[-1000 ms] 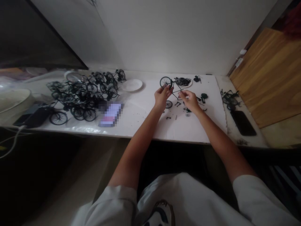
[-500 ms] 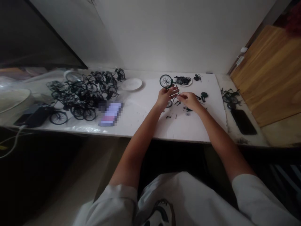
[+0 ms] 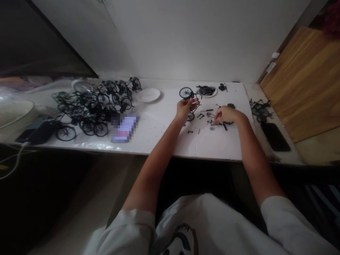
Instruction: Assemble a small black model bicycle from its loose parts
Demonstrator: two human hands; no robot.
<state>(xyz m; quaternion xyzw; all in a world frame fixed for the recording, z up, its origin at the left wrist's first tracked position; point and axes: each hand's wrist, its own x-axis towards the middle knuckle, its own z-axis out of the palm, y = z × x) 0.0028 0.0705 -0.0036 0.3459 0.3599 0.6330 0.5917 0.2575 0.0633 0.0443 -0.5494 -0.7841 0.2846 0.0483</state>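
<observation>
My left hand (image 3: 184, 108) is closed around a dark miniature bicycle (image 3: 186, 92), whose spoked wheel sticks up above the fingers. Part of its thin frame shows beyond my fingertips. Just under that hand is a second small wheel (image 3: 190, 116); whether it is joined to the bicycle I cannot tell. My right hand (image 3: 225, 114) is low over loose small parts on the white board, its fingertips pinched together. What lies between them is too small to make out. Near them are a thin curved part (image 3: 210, 114), a small angled piece (image 3: 200, 115) and a clear round piece (image 3: 211, 128).
Many dark miniature bicycles (image 3: 101, 106) crowd the table's left side, beside a blurred-screen phone (image 3: 124, 128) and a white plate (image 3: 148, 95). Behind my hands, another plate carries black parts (image 3: 207, 90). A black phone (image 3: 275, 137) and wooden panel (image 3: 308, 85) are at right.
My right hand has moved away from the bicycle, right and down to the loose parts. A dark stick-like piece now shows on the board between the hands. My left hand keeps its hold, nearly still.
</observation>
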